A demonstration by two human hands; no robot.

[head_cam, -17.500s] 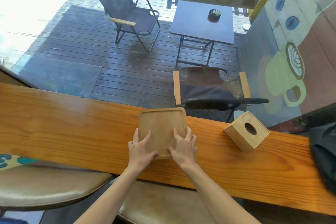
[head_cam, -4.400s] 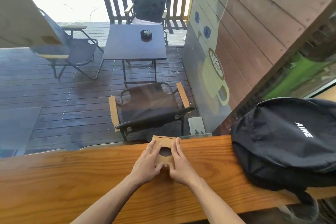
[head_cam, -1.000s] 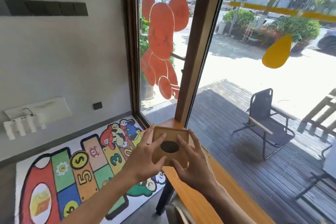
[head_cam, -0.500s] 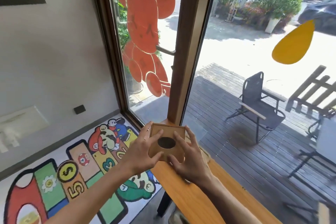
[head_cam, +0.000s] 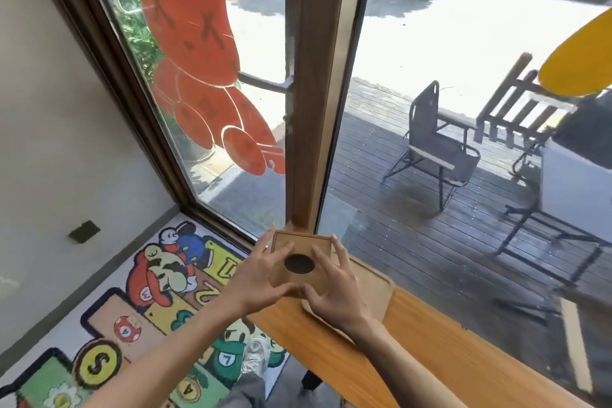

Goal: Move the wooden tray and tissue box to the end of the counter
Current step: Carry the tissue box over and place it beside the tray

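A square wooden tissue box [head_cam: 299, 248] with a dark oval hole on top sits between both hands at the far end of the wooden counter [head_cam: 414, 341]. My left hand [head_cam: 255, 278] grips its left side and my right hand [head_cam: 334, 291] grips its right side. The box is over the wooden tray [head_cam: 371, 288], which lies flat at the counter's end, partly hidden by the box and my right hand. Whether the box rests on the tray or hovers just above it is unclear.
A brown window post [head_cam: 314, 86] rises right behind the box, with glass on both sides. Below the counter's end lies a colourful cartoon floor mat [head_cam: 139, 308]. Outside on the deck stand a folding chair [head_cam: 433, 146] and a table [head_cam: 576, 195].
Both hands carried the tissue box from beside the backpack to the far counter end. Over the last second the box has come down and forward over the tray by the post.
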